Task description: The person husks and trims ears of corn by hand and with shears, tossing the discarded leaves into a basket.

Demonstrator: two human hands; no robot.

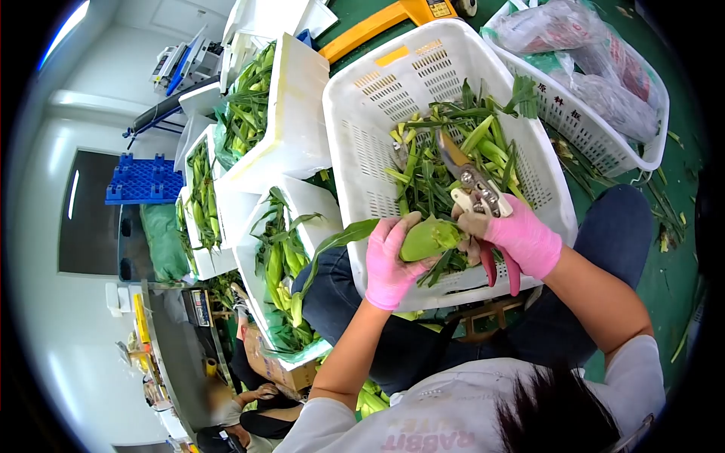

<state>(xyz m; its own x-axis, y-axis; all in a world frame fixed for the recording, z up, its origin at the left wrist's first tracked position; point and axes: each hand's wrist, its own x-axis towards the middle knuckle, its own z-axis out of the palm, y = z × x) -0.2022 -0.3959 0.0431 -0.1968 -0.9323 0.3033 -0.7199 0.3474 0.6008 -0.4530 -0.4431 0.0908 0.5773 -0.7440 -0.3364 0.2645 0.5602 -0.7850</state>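
Note:
An ear of corn in its green husk [429, 240] lies across the near side of a white plastic crate. My left hand [389, 260], in a pink glove, is closed around the husk, and a long leaf trails off to the left. In my right hand [529, 238], also pink-gloved, is a pair of pruning shears [474, 181] with red handles, blades pointing away from me into the crate. The right fingertips are close to the corn's cut end; whether they touch it I cannot tell. Husk trimmings [430, 181] fill the bottom of the white crate [366, 143] below.
Foam boxes [291, 113] of corn stand to the left. A second white crate [604, 143] with plastic-wrapped bundles is at the upper right. Behind the crate is a yellow pallet jack [370, 30]. Another person's hand [264, 391] shows at the lower left.

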